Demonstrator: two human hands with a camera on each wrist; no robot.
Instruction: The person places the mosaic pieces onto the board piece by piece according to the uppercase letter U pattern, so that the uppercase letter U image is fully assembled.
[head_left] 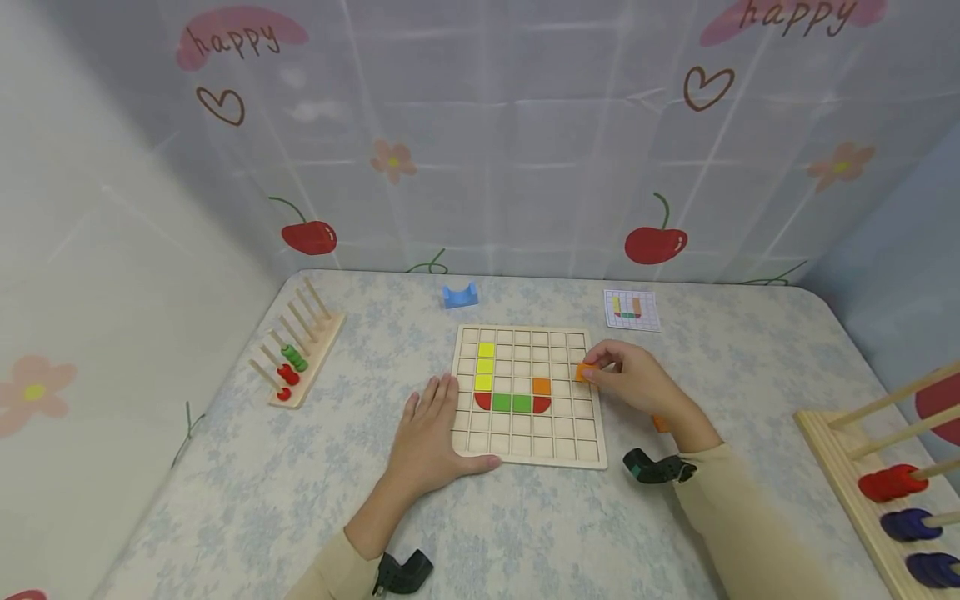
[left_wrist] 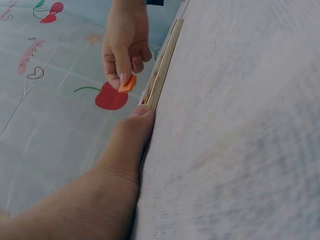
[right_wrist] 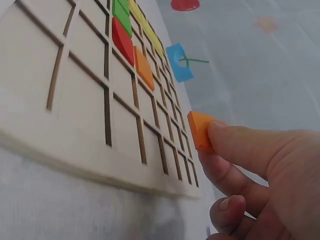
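Observation:
My right hand [head_left: 628,377] pinches an orange square tile [right_wrist: 200,131] between thumb and fingers, over the right side of the wooden grid board [head_left: 558,432]. Spread along the board's lower left corner, my left hand [head_left: 431,437] rests with straight fingers at the left edge and its thumb on the front edge. Set in the board are several yellow tiles [head_left: 485,366] in a column, two green tiles [head_left: 513,403] in a row, a red rounded piece [head_left: 483,401] at each end of that row, and one orange tile [head_left: 542,387] above the right red piece.
A pattern card [head_left: 632,310] lies behind the board to the right, a blue holder [head_left: 461,296] behind it. Another orange piece [head_left: 661,424] shows beside my right wrist. Peg stands with beads flank the table: a small one [head_left: 318,358] left, a larger one [head_left: 840,492] right.

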